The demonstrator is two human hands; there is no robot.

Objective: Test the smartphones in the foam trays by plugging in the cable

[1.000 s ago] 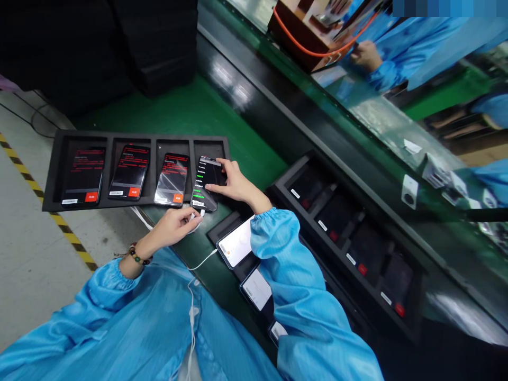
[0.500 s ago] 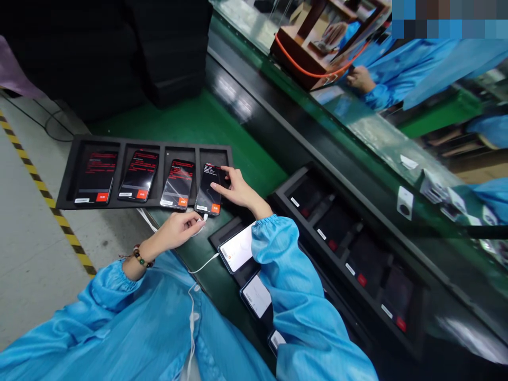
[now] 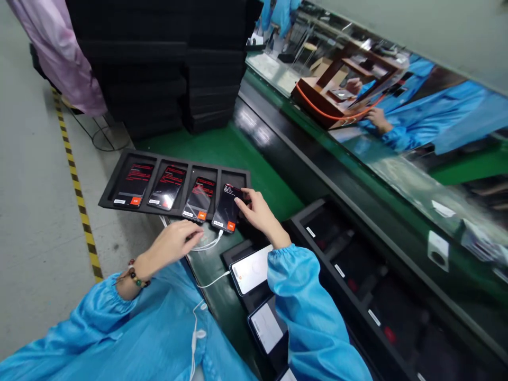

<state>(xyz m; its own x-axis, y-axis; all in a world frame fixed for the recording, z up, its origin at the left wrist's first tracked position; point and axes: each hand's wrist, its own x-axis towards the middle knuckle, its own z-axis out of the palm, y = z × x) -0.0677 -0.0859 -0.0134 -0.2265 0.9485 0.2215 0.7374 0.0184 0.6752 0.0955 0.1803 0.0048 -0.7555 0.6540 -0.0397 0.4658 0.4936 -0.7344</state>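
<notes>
A black foam tray holds smartphones in a row, dark screens with red text and an orange-red button. The rightmost smartphone shows white text, and a white cable plug sits in its lower end. My right hand grips this phone by its right edge, thumb over the screen side. Below the neighbouring smartphone, my left hand is closed, fingertips together, apart from the plug. Whatever it may hold is hidden. White cable runs beside its fingertips.
Nearer me, a phone with a lit white screen is cabled in a second tray, with another lit phone below. A longer tray of dark phones lies right. Black foam stacks stand behind. A co-worker's hand shows across the line.
My left hand has come off the plug and moved left, leaving the cable in the rightmost phone. My right hand stays on that phone. The view has shifted.
</notes>
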